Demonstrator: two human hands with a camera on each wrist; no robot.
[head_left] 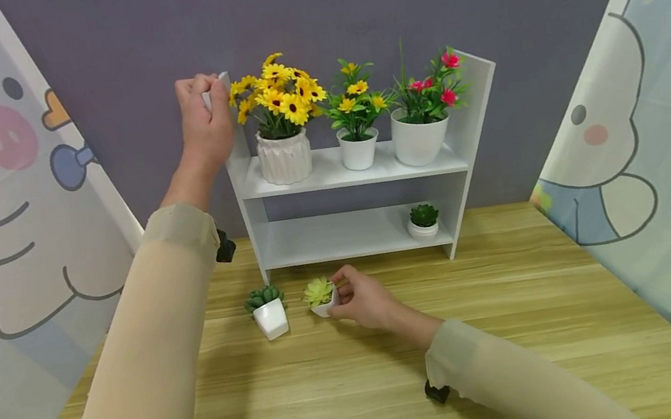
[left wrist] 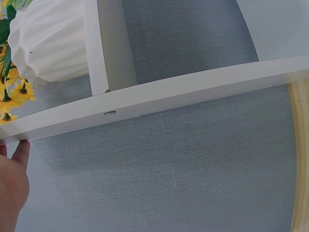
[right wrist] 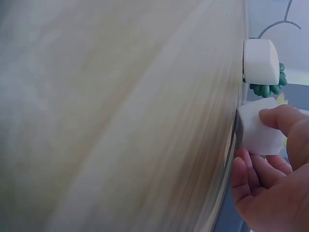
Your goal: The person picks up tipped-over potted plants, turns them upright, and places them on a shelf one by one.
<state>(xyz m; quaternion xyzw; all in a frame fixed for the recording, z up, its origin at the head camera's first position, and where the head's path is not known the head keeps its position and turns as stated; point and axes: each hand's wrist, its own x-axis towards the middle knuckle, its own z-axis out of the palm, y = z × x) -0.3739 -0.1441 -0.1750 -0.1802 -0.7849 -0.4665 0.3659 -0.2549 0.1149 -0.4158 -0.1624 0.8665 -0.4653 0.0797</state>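
Note:
At the upper left of the head view, my left hand [head_left: 206,124] grips the top of the left side panel of a white two-tier shelf [head_left: 340,235]. The left wrist view shows fingertips against that side panel [left wrist: 159,99]. My right hand [head_left: 366,299] holds a small potted succulent [head_left: 319,292] with light green leaves, in front of the shelf. In the right wrist view its white square pot [right wrist: 260,126] sits between thumb and fingers, close to the tabletop. To its left, a dark green succulent in a white pot [head_left: 271,319] lies tipped on the table.
On the upper shelf stand yellow daisies in a ribbed pot [head_left: 286,158], a yellow-flowered plant [head_left: 359,149] and a pink-flowered plant [head_left: 422,138]. A small dark green succulent [head_left: 423,219] stands at the lower shelf's right end. Cartoon-printed sheets [head_left: 661,107] flank the wooden table [head_left: 316,407].

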